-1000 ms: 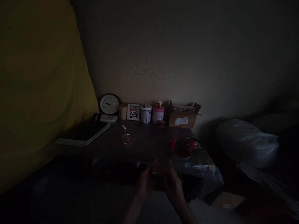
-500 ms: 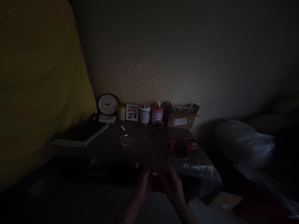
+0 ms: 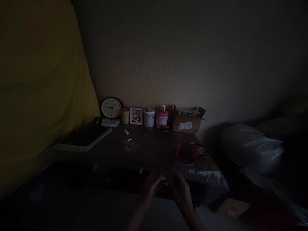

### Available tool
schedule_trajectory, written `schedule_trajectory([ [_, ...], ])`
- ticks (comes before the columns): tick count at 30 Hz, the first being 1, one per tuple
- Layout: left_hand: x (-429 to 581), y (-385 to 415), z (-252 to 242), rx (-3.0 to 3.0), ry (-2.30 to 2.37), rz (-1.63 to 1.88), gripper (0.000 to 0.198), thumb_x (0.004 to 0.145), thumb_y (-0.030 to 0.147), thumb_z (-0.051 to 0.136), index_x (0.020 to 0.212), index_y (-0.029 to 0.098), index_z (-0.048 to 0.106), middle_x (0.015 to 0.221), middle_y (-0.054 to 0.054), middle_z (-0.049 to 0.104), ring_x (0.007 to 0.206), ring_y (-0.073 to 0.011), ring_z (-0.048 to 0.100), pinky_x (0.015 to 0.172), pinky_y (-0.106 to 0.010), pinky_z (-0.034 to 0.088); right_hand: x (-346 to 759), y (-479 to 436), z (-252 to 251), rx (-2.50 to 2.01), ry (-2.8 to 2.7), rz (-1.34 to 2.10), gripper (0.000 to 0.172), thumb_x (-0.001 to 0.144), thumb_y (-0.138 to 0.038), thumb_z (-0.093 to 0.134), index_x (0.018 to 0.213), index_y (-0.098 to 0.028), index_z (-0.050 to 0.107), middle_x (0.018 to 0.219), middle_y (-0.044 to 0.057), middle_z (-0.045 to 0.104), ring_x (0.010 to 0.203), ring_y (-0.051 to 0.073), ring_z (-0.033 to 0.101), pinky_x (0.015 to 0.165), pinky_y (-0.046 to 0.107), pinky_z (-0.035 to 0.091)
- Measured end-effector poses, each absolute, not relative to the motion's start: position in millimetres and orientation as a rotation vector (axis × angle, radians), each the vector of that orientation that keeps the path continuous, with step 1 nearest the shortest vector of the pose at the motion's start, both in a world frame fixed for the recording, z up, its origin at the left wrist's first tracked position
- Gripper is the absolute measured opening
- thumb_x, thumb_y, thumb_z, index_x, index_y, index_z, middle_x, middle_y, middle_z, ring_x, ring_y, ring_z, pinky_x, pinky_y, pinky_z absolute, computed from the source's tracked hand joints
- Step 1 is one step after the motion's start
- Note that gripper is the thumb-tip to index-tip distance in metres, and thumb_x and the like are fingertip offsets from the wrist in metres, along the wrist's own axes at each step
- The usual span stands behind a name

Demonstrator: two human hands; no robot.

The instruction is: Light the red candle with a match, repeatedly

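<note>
In the dim light my left hand [image 3: 151,187] and my right hand [image 3: 181,190] are close together at the table's front edge. Both have their fingers bent in towards each other. Between them shows a small pale thing [image 3: 164,179], too dark and small to name, and my left fingers press on it. My right fingertips are largely hidden in shadow beside it. Just beyond my right hand stands a dark tray [image 3: 185,159] with red upright sides. A small clear packet [image 3: 130,146] lies further back on the left.
Along the wall stand a round clock [image 3: 111,107], a panda picture frame [image 3: 136,116], a white tin [image 3: 149,117], a pink tin [image 3: 162,119] and an open cardboard box [image 3: 186,123]. A large book [image 3: 88,139] lies left. Stuffed plastic bags [image 3: 251,147] are on the right.
My left hand has shifted slightly to the right, its thumb side turning towards the pale thing. My right hand has moved a little to the right. The things on the table stay put.
</note>
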State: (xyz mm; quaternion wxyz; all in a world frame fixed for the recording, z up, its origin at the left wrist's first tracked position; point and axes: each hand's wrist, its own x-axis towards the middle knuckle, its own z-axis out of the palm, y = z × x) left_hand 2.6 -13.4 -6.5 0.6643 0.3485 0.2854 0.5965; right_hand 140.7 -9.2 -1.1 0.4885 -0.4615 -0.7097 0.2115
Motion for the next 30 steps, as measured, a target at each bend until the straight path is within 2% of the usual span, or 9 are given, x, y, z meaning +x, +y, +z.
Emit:
schedule_trajectory([
  [5,3.9,-10.8,-8.4,0.778,0.718,1.357,0.025,0.07,0.031,0.067,0.092,0.019,0.063,0.095,-0.006,0.066,0.094,-0.0241,0.059,0.079,-0.033,0.045,139.5,-10.5,-0.3,-1.103,-1.684,0.603,0.016,0.082,-0.035,0.053,0.081,-0.02,0.058,0.078,0.002,0.061,0.073,0.016,0.059,0.065,0.022,0.046],
  [12,0.1,-17.0,0.4,0.771,0.65,1.314,0.023,0.076,0.031,0.061,0.096,0.021,0.064,0.101,-0.005,0.065,0.098,-0.0234,0.058,0.084,-0.034,0.043,140.2,-9.9,5.2,-1.034,-1.376,0.904,0.02,0.079,-0.039,0.058,0.078,-0.019,0.055,0.071,0.002,0.062,0.068,0.017,0.059,0.062,0.024,0.047],
  [20,0.9,-16.7,4.0,0.748,0.509,1.262,0.024,0.078,0.027,0.057,0.099,0.018,0.065,0.108,-0.008,0.065,0.103,-0.0255,0.057,0.09,-0.038,0.041,146.3,-7.1,1.6,-1.031,-1.332,0.895,0.023,0.077,-0.036,0.062,0.093,-0.02,0.058,0.085,0.003,0.064,0.083,0.018,0.06,0.07,0.024,0.047],
  [25,0.3,-15.7,1.9,0.755,0.526,1.244,0.022,0.08,0.024,0.055,0.097,0.018,0.066,0.108,-0.008,0.066,0.104,-0.0251,0.056,0.09,-0.037,0.041,148.8,-5.3,-5.4,-1.052,-1.324,0.948,0.025,0.077,-0.04,0.061,0.089,-0.018,0.059,0.078,0.003,0.063,0.077,0.018,0.059,0.068,0.024,0.048],
  [30,0.4,-16.3,1.6,0.751,0.578,1.224,0.022,0.077,0.022,0.058,0.097,0.019,0.067,0.108,-0.007,0.066,0.107,-0.0251,0.055,0.094,-0.037,0.039,146.0,-7.8,-2.5,-1.04,-1.335,0.991,0.026,0.076,-0.04,0.063,0.091,-0.019,0.061,0.081,0.003,0.065,0.078,0.018,0.06,0.067,0.023,0.048],
])
